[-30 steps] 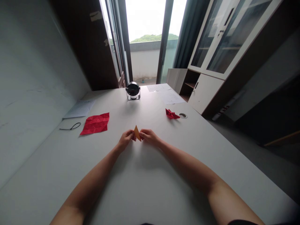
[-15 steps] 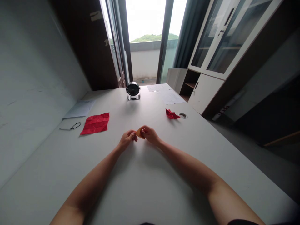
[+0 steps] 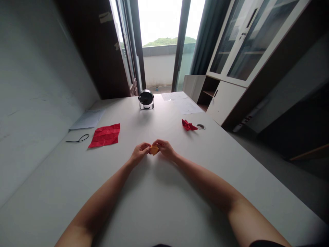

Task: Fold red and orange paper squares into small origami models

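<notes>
A small folded piece of orange paper (image 3: 154, 150) is held between my two hands over the middle of the white table (image 3: 159, 199). My left hand (image 3: 139, 152) pinches its left corner between thumb and fingers. On the opposite side, my right hand (image 3: 165, 149) grips the right edge, its fingers curled over the top. The paper looks like a small diamond with a point toward me. My fingers cover its two sides.
Left of my hands lie a creased red paper sheet (image 3: 105, 135), a black cable tie (image 3: 78, 139) and white paper (image 3: 87, 119). A small fan (image 3: 146, 99) stands at the back. To the right are a red folded paper boat (image 3: 189, 125), a tape roll (image 3: 200, 127) and printed sheets (image 3: 189, 105).
The orange paper has turned from a triangle pointing left to a diamond pointing toward me. The fingers of both hands have shifted slightly on it.
</notes>
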Tool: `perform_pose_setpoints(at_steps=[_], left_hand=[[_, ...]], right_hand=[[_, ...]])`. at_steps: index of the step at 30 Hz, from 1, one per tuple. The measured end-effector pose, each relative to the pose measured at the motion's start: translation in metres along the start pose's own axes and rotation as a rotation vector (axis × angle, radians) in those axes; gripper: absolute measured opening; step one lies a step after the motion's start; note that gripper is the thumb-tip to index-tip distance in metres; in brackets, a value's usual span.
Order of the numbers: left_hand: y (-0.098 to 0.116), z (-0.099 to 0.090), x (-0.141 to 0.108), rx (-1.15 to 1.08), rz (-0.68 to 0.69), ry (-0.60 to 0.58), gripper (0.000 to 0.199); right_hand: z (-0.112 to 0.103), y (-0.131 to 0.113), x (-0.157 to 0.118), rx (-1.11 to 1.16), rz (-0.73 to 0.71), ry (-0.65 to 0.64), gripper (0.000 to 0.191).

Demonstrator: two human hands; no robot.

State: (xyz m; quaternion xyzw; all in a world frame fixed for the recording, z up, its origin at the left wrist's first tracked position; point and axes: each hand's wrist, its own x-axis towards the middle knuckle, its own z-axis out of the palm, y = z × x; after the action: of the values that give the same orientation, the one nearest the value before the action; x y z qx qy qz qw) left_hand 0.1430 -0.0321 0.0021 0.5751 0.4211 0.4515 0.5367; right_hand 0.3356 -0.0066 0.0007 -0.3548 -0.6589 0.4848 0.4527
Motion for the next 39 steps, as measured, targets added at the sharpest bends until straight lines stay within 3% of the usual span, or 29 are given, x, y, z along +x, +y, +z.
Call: perform_pose_setpoints(at_steps=[5, 9, 13, 24, 34, 39], left_hand=[[-0.001, 0.000, 0.001, -0.019, 0.040, 0.048, 0.032], [-0.002, -0.002, 0.001, -0.004, 0.085, 0.146, 0.029], [-0.002, -0.003, 0.001, 0.064, 0.102, 0.211, 0.027], [-0.003, -0.002, 0.000, 0.087, 0.095, 0.141, 0.032], [-0.003, -0.004, -0.001, 0.127, 0.140, 0.170, 0.027], [-0.003, -0.004, -0.002, 0.217, 0.113, 0.101, 0.025]], right_hand=[[-0.003, 0.001, 0.001, -0.001, -0.023, 0.012, 0.026], [-0.002, 0.004, 0.002, -0.051, 0.014, -0.051, 0.040], [0.000, 0.006, 0.001, -0.205, 0.033, -0.090, 0.024], [0.000, 0.004, 0.000, -0.138, 0.038, -0.092, 0.025], [-0.002, -0.003, -0.005, -0.314, 0.029, -0.135, 0.032], [0.000, 0.005, -0.003, -0.315, -0.030, -0.083, 0.035]])
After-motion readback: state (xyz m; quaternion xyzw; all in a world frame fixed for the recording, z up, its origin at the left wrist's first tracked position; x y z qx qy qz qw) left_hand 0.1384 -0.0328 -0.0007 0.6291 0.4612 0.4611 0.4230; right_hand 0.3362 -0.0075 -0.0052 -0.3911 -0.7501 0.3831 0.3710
